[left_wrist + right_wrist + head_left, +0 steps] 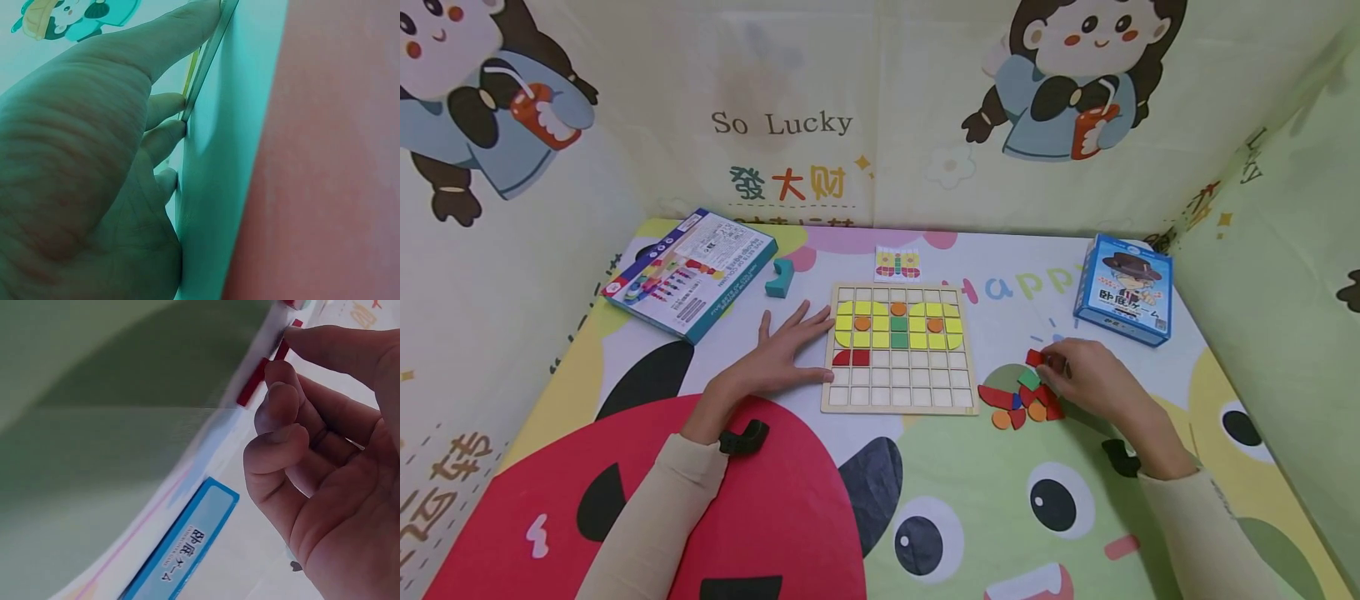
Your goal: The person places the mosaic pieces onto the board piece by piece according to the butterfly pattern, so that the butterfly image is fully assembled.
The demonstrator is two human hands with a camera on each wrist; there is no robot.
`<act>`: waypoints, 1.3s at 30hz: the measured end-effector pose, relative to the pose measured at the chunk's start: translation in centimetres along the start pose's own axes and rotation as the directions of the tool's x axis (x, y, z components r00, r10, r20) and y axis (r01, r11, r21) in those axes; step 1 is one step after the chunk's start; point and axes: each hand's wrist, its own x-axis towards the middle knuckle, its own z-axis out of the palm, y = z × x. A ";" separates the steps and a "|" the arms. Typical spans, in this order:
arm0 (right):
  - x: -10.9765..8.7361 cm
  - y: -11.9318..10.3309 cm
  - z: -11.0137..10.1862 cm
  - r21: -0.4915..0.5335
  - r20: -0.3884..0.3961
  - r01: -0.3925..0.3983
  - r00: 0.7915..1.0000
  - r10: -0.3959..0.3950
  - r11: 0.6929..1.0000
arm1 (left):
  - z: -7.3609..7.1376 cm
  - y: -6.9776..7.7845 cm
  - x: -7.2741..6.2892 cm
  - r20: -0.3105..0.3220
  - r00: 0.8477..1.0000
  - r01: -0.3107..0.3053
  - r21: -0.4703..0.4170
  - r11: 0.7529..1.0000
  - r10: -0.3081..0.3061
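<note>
My left hand [786, 354] has its fingers spread and braces the left edge of a wooden grid board [898, 400]; in the left wrist view, the left hand's thumb and fingertips touch the board's thin side. Yellow, orange and green pieces fill the board's upper rows, and two red pieces [851, 357] lie at the left of a lower row. Right of the board, my right hand [1093, 379] is over a small pile of loose pieces [1017, 400]. Its thumb and index finger pinch a red piece [283, 349], with another red piece [253, 382] close by.
A printed pattern card [897, 264] lies just behind the board. At the back left are a large flat box [692, 271] and a teal curved block [780, 278]. A blue card box [1124, 289] stands at the back right. Patterned sheets hang behind and beside the table.
</note>
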 end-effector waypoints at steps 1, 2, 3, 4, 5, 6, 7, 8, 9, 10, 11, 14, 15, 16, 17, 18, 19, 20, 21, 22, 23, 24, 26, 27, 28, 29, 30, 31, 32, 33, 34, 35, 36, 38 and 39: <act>0.1 -0.1 0.0 -0.004 -0.003 0.000 1.000 0.000 1.000 | 0.0 0.0 0.0 0.001 1.000 -0.001 0.001 1.000 0.001; 0.2 -0.3 0.0 -0.003 -0.001 -0.002 1.000 0.002 1.000 | 0.0 0.0 0.0 0.001 1.000 -0.001 0.002 1.000 0.001; 0.3 -0.6 -0.1 -0.004 0.000 -0.006 1.000 0.006 1.000 | 0.0 0.0 0.0 0.002 1.000 -0.001 0.002 1.000 0.001; 0.5 -0.9 -0.1 -0.006 0.000 -0.005 1.000 0.005 1.000 | 0.0 0.0 -0.1 0.003 1.000 -0.001 0.003 1.000 0.001; 0.6 -1.3 -0.1 -0.008 0.004 -0.006 1.000 0.006 1.000 | -0.1 0.0 -0.1 0.003 1.000 -0.001 0.005 1.000 0.001; 0.9 -1.8 -0.1 -0.004 0.010 -0.006 1.000 0.006 1.000 | -0.1 0.0 -0.1 0.003 1.000 -0.003 0.002 1.000 0.003; 1.1 -2.3 -0.1 -0.004 0.019 -0.009 1.000 0.009 1.000 | -0.1 0.0 -0.1 0.003 1.000 -0.002 0.004 1.000 0.002; 1.3 -2.9 0.0 -0.003 0.023 -0.005 1.000 0.006 1.000 | -0.1 -0.1 -0.1 0.002 1.000 -0.003 0.004 1.000 0.003; 1.6 -3.5 0.1 -0.005 0.024 -0.002 1.000 0.002 1.000 | -0.1 -0.1 -0.1 0.001 1.000 -0.005 0.004 1.000 0.005; 1.8 -4.0 0.2 -0.006 0.025 0.007 1.000 -0.007 1.000 | -0.1 -0.2 -0.1 0.001 1.000 -0.005 0.005 1.000 0.005; 2.1 -4.6 0.3 -0.008 0.028 0.017 0.999 -0.016 1.000 | 0.0 -0.2 -0.1 0.001 1.000 -0.005 0.005 1.000 0.005; 2.9 -6.1 0.7 -0.009 0.025 0.055 0.998 -0.055 0.998 | 0.1 -0.3 0.0 0.000 1.000 -0.007 0.006 1.000 0.007; 3.1 -6.7 0.8 -0.005 0.026 0.065 0.998 -0.064 0.998 | 0.1 -0.3 0.0 -0.001 1.000 -0.009 0.005 1.000 0.009; 3.4 -7.3 0.8 -0.003 0.026 0.077 0.997 -0.077 0.997 | 0.1 -0.3 0.0 -0.001 1.000 -0.010 0.005 1.000 0.010; 3.7 -7.9 0.9 -0.003 0.025 0.084 0.996 -0.084 0.996 | 0.1 -0.3 0.0 -0.003 1.000 -0.013 0.004 1.000 0.013; 4.0 -8.5 0.9 -0.004 0.023 0.092 0.996 -0.091 0.996 | 0.1 -0.3 0.0 -0.005 1.000 -0.017 0.003 1.000 0.017; 4.3 -9.2 1.0 -0.005 0.022 0.099 0.995 -0.099 0.995 | 0.1 -0.3 0.0 -0.007 1.000 -0.018 0.001 1.000 0.018; 4.7 -9.8 1.1 -0.008 0.022 0.105 0.994 -0.105 0.994 | 0.1 -0.2 0.0 -0.007 1.000 -0.019 0.000 1.000 0.019; 5.0 -10.5 1.3 -0.016 0.023 0.117 0.993 -0.117 0.993 | 0.1 -0.2 0.0 -0.007 1.000 -0.019 -0.002 1.000 0.019; 5.3 -11.1 1.4 -0.022 0.025 0.132 0.991 -0.131 0.991 | 0.0 -0.2 0.0 -0.006 1.000 -0.020 -0.002 1.000 0.020; 5.6 -11.8 1.6 -0.026 0.028 0.144 0.989 -0.143 0.989 | 0.0 -0.2 0.0 -0.005 1.000 -0.017 -0.002 1.000 0.017; 5.9 -12.4 1.9 -0.033 0.032 0.161 0.987 -0.160 0.986 | 0.0 -0.2 0.0 -0.003 1.000 -0.015 -0.001 1.000 0.015; 6.4 -13.6 2.3 -0.046 0.041 0.191 0.981 -0.189 0.981 | 0.0 -0.2 0.0 0.001 1.000 -0.011 0.004 1.000 0.011; 6.6 -14.1 2.5 -0.050 0.045 0.205 0.978 -0.203 0.977 | 0.0 -0.2 0.0 0.001 1.000 -0.011 0.006 1.000 0.011; 6.8 -14.6 2.7 -0.054 0.050 0.215 0.976 -0.213 0.975 | 0.0 -0.2 0.0 0.001 1.000 -0.011 0.008 1.000 0.011; 7.0 -15.1 2.8 -0.062 0.053 0.227 0.973 -0.224 0.972 | 0.0 -0.2 0.0 0.000 1.000 -0.011 0.007 1.000 0.011; 7.1 -15.5 3.0 -0.070 0.056 0.241 0.970 -0.237 0.968 | 0.0 -0.2 0.0 -0.002 1.000 -0.014 0.005 1.000 0.014; 7.3 -15.9 3.1 -0.071 0.058 0.253 0.967 -0.249 0.965 | 0.0 -0.2 0.0 -0.003 1.000 -0.014 0.004 1.000 0.014; 7.5 -16.2 3.2 -0.076 0.059 0.266 0.963 -0.262 0.961 | 0.0 -0.2 0.0 -0.005 1.000 -0.015 0.003 1.000 0.015; 7.7 -16.5 3.3 -0.079 0.061 0.276 0.960 -0.272 0.958 | 0.0 -0.2 0.0 -0.007 1.000 -0.015 0.001 1.000 0.015; 7.9 -16.8 3.5 -0.084 0.062 0.284 0.958 -0.280 0.955 | 0.0 -0.2 -0.1 -0.008 1.000 -0.013 -0.001 1.000 0.013; 8.0 -17.1 3.6 -0.084 0.066 0.286 0.957 -0.281 0.954 | 0.0 -0.2 0.0 -0.008 1.000 -0.012 -0.004 1.000 0.012; 8.2 -17.3 3.7 -0.085 0.070 0.287 0.957 -0.282 0.954 | 0.0 -0.2 -0.1 -0.008 1.000 -0.010 -0.005 1.000 0.010; 8.4 -17.6 3.9 -0.088 0.079 0.278 0.959 -0.272 0.956 | -0.1 -0.2 -0.1 -0.006 1.000 -0.010 -0.006 1.000 0.010; 8.5 -17.7 4.0 -0.087 0.088 0.269 0.961 -0.262 0.959 | -0.1 -0.2 0.0 -0.005 1.000 -0.011 -0.008 1.000 0.011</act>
